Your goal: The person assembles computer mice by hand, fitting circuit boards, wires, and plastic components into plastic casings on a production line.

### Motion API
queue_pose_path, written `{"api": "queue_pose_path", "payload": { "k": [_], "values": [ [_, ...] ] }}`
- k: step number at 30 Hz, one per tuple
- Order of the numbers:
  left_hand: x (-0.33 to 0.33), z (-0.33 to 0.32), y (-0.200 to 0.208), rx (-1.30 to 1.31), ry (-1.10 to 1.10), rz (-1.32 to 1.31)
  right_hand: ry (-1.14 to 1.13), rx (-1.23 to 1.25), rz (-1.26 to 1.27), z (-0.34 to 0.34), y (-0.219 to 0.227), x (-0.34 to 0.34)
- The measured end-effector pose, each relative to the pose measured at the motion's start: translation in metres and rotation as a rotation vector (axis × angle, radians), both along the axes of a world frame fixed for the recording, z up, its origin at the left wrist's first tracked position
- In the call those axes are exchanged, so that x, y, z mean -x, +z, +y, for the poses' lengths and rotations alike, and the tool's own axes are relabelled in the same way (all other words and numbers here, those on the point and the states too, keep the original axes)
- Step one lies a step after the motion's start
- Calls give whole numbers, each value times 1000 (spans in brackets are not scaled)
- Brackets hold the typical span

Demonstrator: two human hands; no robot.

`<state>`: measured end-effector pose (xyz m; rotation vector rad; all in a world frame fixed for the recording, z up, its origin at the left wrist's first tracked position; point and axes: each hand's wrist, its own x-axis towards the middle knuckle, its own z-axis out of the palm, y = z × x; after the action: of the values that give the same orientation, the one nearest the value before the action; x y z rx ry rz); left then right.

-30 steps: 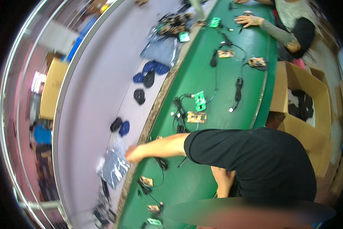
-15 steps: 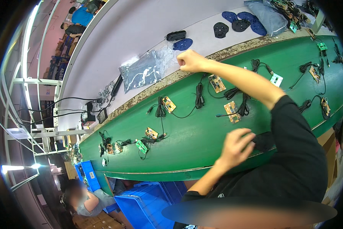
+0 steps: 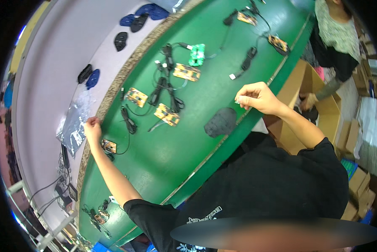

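Observation:
My left hand reaches over the far edge of the green bench, its fingers bunched beside a clear plastic bag. What those fingers hold, if anything, is hidden. Above the near edge, my right hand pinches a small clear piece between thumb and fingers. A dark, rounded shell lies on the bench just left of and below that hand. Beyond it are tan circuit boards with black cables, one board being closest to the shell. The board nearest my left hand sits at the far edge.
A green circuit board lies among coiled cables on the bench. Blue and black shells rest on the pale ledge behind. At right, a co-worker's hand is in an open cardboard box.
The view has swung to the right. My right hand has come back from the far ledge to the near edge with a small clear piece; my left hand has stretched out to the ledge.

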<state>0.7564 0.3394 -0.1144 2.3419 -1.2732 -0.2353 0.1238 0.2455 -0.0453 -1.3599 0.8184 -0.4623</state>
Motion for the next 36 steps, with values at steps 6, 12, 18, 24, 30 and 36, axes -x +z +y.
{"api": "queue_pose_path", "payload": {
  "k": [6, 12, 18, 24, 30, 36],
  "values": [
    [262, -12, 77, 499, -404, 96, -41, 213, 135, 21, -16, 33],
    [424, 43, 45, 151, -742, 82, 27, 851, 337, -12, -32, 7],
    [409, 10, 12, 284, -768, 153, -83, 1035, 478, -15, -36, 6],
    [394, 7, 11, 299, -680, 82, -66, 1168, 483, -13, -30, -3],
    [372, 18, 12, 299, -754, 131, -128, 1156, 689, -3, -23, 12],
    [393, 25, 8, 352, -649, 123, 3, 1195, 418, 6, -31, -1]
  ]
}}
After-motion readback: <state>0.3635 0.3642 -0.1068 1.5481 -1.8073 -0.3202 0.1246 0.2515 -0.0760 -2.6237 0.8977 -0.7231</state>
